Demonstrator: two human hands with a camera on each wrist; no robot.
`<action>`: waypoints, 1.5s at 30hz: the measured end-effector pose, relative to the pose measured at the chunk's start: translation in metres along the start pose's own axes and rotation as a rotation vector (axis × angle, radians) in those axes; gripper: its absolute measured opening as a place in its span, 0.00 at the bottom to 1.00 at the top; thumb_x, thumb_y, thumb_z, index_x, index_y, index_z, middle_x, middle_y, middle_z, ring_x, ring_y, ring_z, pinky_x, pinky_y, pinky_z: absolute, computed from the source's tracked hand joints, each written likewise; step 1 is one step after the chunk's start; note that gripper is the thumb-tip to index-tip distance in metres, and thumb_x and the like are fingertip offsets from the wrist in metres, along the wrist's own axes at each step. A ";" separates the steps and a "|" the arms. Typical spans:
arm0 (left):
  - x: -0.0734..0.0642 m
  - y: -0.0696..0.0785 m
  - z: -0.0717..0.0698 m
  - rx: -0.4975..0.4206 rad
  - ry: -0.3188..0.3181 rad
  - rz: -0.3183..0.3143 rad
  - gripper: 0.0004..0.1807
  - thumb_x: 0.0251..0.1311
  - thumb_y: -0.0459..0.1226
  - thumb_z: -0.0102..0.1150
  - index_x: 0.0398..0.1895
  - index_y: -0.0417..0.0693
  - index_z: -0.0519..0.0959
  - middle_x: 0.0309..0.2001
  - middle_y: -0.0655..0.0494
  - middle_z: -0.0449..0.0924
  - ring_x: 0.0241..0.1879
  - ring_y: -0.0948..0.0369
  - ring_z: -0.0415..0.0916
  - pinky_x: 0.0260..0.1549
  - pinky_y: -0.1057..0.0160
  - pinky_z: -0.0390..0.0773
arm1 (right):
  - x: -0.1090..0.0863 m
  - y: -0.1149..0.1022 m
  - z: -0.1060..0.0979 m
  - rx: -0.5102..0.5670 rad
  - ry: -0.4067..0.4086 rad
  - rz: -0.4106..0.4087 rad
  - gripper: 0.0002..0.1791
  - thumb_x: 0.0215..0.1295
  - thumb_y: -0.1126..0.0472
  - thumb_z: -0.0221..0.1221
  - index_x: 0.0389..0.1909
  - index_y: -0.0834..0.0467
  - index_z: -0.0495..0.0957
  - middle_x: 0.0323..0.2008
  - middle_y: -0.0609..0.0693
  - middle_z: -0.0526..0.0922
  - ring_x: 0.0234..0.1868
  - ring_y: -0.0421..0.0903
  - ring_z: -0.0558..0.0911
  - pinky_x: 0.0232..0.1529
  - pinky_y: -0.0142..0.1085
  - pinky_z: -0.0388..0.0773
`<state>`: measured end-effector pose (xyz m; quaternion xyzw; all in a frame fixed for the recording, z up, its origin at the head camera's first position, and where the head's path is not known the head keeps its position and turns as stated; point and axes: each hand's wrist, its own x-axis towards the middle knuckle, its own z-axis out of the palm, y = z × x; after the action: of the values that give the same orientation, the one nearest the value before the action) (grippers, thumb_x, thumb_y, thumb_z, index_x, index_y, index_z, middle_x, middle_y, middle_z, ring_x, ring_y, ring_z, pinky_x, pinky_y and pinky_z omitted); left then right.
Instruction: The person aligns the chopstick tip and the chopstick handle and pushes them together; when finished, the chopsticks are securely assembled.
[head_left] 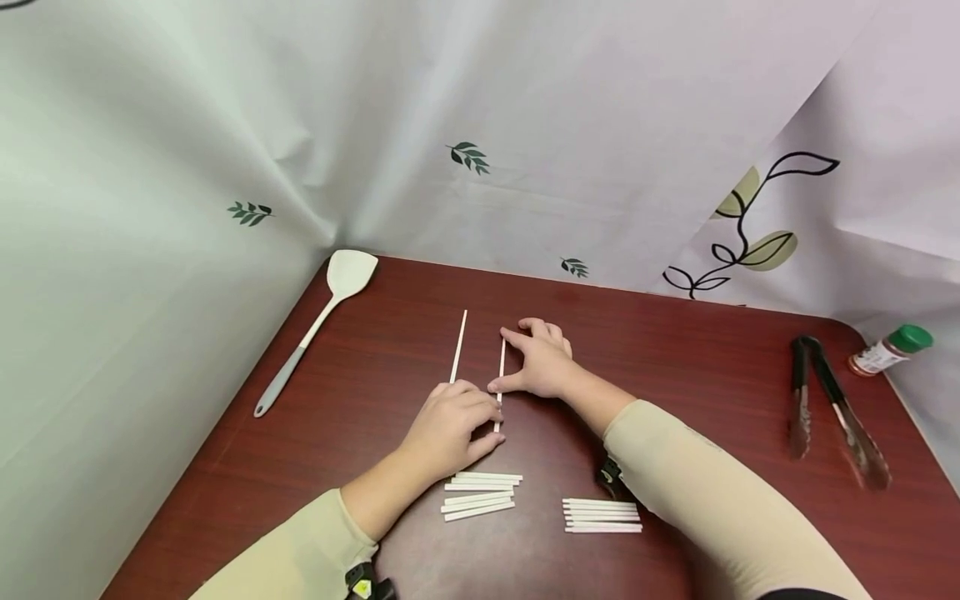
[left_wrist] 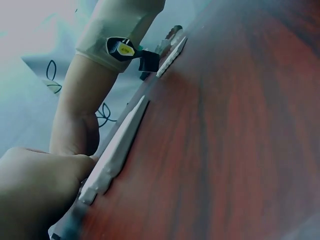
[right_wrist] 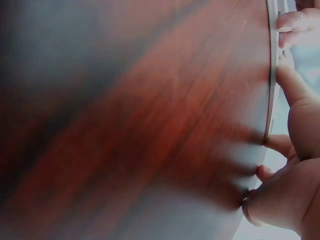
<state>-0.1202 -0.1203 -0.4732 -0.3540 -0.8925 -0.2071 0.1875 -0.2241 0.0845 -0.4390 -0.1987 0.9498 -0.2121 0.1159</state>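
A: Where does the handled strip [head_left: 502, 362] lie?

B: On the tabletop [head_left: 675, 400], to the right of the spatula [head_left: 303, 344]; a second strip [head_left: 459, 346] lies between the two. Whether each strip is one stick or several cannot be told.

A: And the fingers?

B: The right hand [head_left: 543, 362] touches the handled strip with thumb and forefinger spread apart. The left hand [head_left: 448, 425] has bent fingers, its thumb apart; whether it pinches the strip cannot be told.

A: Which step is shown?

B: Apparently alignment, the strip being straightened. Loose sticks [head_left: 477, 498] and a stacked row [head_left: 602, 517] lie rightward of the spatula, nearer the person.

A: What does the next move call for?

B: Probably a light release, lest the strip shift.
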 end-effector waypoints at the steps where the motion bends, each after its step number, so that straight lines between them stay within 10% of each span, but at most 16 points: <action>1: 0.000 -0.001 -0.001 0.005 0.000 -0.003 0.11 0.56 0.47 0.79 0.39 0.58 0.88 0.47 0.65 0.88 0.50 0.59 0.80 0.50 0.52 0.76 | 0.002 0.000 0.000 -0.008 -0.004 0.003 0.58 0.53 0.31 0.77 0.82 0.49 0.66 0.80 0.60 0.57 0.78 0.66 0.54 0.71 0.62 0.56; 45: -0.002 -0.025 -0.002 0.028 0.113 -0.114 0.06 0.54 0.36 0.73 0.33 0.53 0.85 0.42 0.59 0.85 0.48 0.53 0.79 0.45 0.48 0.77 | 0.034 -0.011 0.014 -0.085 0.044 0.050 0.57 0.56 0.20 0.65 0.85 0.35 0.58 0.84 0.57 0.48 0.83 0.65 0.45 0.76 0.63 0.44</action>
<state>-0.1358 -0.1390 -0.4781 -0.2875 -0.9020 -0.2248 0.2305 -0.2471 0.0557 -0.4513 -0.1749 0.9649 -0.1731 0.0915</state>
